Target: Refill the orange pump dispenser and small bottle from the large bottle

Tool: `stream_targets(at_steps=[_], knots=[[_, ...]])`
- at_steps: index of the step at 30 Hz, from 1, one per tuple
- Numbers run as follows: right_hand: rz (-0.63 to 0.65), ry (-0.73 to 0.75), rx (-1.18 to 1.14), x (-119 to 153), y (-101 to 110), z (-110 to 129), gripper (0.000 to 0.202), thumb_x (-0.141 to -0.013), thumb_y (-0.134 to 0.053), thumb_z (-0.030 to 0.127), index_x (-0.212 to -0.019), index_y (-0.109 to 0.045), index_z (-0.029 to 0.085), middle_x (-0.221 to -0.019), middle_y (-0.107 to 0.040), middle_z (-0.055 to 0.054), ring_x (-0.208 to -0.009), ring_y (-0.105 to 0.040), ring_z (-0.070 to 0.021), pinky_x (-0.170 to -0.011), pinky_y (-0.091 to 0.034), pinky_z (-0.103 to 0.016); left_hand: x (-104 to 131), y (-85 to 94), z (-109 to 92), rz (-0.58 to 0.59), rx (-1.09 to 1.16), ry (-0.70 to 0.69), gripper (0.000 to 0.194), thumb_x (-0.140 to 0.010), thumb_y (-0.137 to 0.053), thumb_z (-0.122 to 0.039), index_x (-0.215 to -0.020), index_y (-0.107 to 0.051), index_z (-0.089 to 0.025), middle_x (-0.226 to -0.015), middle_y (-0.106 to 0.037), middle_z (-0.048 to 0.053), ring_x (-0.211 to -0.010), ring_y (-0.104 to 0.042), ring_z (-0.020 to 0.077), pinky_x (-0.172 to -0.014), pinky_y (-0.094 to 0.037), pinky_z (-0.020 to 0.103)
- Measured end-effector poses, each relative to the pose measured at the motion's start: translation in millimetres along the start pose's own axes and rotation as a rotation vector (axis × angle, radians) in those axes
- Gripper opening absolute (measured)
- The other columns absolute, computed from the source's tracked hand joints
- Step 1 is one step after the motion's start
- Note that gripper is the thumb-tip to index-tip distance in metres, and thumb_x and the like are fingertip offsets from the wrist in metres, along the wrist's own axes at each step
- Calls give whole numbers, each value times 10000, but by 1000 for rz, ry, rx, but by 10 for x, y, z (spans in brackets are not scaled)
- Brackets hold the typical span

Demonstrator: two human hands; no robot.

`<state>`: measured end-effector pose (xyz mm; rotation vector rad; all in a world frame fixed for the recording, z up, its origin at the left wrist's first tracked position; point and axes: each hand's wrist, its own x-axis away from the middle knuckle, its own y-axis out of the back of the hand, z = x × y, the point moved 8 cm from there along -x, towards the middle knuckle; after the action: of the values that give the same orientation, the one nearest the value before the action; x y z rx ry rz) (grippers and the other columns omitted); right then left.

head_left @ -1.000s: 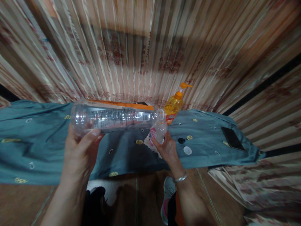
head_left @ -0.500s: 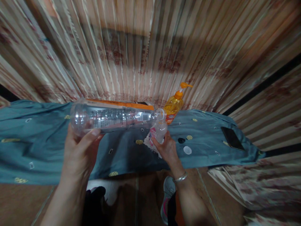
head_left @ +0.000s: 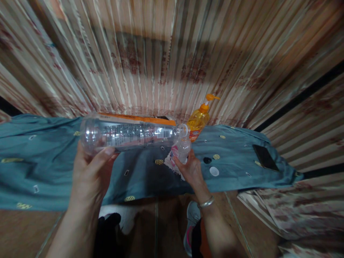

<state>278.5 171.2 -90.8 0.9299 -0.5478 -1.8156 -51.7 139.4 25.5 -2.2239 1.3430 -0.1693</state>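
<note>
My left hand (head_left: 95,165) grips the base end of a large clear plastic bottle (head_left: 134,134) with an orange-edged label. That bottle lies nearly level in the air, its mouth pointing right. My right hand (head_left: 190,166) is closed around a small clear bottle (head_left: 182,147), held upright with a slight tilt. The two bottle mouths meet or nearly meet; whether they touch I cannot tell. A whitish, pink-marked item (head_left: 172,161) is at the small bottle's lower left. Just behind stands an orange pump bottle (head_left: 198,122) with yellow liquid.
A teal patterned cloth (head_left: 145,175) covers the long narrow surface. On it are a black cap (head_left: 207,160), a white round cap (head_left: 214,171) and a dark phone (head_left: 265,157) at the right. Behind hangs a striped curtain (head_left: 150,71); my feet are below on the tiled floor.
</note>
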Motion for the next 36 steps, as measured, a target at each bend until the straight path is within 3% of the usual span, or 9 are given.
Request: stream_targets(at_steps=[14,29,36], knots=[[2,21,-23,-1,9,12,499,-931,-852,538,-1265,-718,193,-977,-903,-153,-871,-893,-382,-745,-697,-445,4,5,27,-22,7,18,616,-416,-1089,-217,-955,-797,-280,-894,-775,-33,-826,-725,172,-620,-652,241],[14,-7,2,2,19,39,479,-924,-891,457,-1276,-699,195,-988,-905,-140,-901,-902,-356,-780,-697,-400,14,-20,14,22,17,-20,578,-466,-1087,-207,-962,-807,-301,-910,-779,-41,-842,-729,168,-654,-632,239],[20,4,-15,-13,10,27,528,-919,-871,530,-1269,-707,172,-987,-901,-158,-913,-898,-373,-786,-700,-422,16,-7,13,7,1,26,597,-442,-1112,-228,-949,-802,-292,-897,-780,-33,-836,-719,180,-637,-618,255]])
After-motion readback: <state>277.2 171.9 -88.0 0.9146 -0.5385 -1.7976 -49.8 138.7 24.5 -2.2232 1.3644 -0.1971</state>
